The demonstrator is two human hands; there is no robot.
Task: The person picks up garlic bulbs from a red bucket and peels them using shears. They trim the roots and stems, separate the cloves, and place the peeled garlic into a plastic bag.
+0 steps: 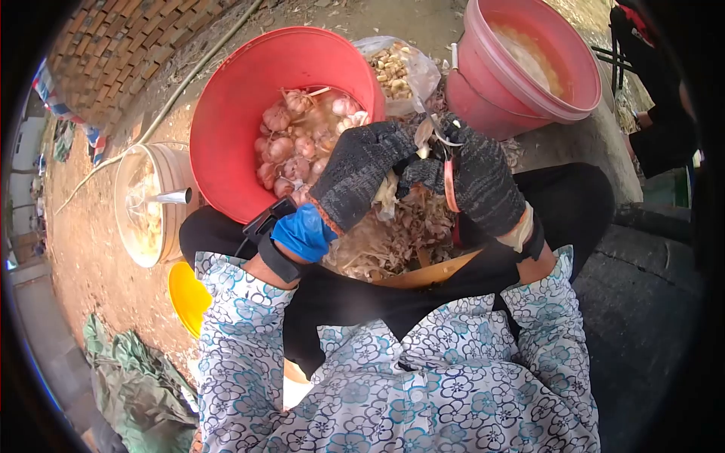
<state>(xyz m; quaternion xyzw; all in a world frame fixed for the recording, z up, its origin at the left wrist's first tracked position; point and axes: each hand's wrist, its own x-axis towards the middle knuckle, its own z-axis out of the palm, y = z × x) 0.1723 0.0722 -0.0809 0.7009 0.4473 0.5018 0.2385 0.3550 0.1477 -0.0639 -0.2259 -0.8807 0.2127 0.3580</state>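
My left hand [359,174], in a dark grey knit glove with a blue band at the wrist, is closed in front of my chest. It pinches a piece of garlic [424,136] with papery skin on it. My right hand [483,177], gloved alike, meets it and grips scissors [451,185]; their copper-coloured handle and thin metal blades show, the blades touching or close by the garlic. Peeled skins [411,234] lie heaped below both hands. Left of them, a red bucket [226,128] holds several pinkish garlic bulbs [279,147]. My fingertips are partly hidden.
A clear plastic bag [427,72] of peeled cloves stands behind the hands. At the right back is a pink bucket [483,90] with liquid. On the left are a whitish bucket [170,204], a yellow container [185,298] and a green cloth [132,377]. Another person's sleeve [661,147] shows far right.
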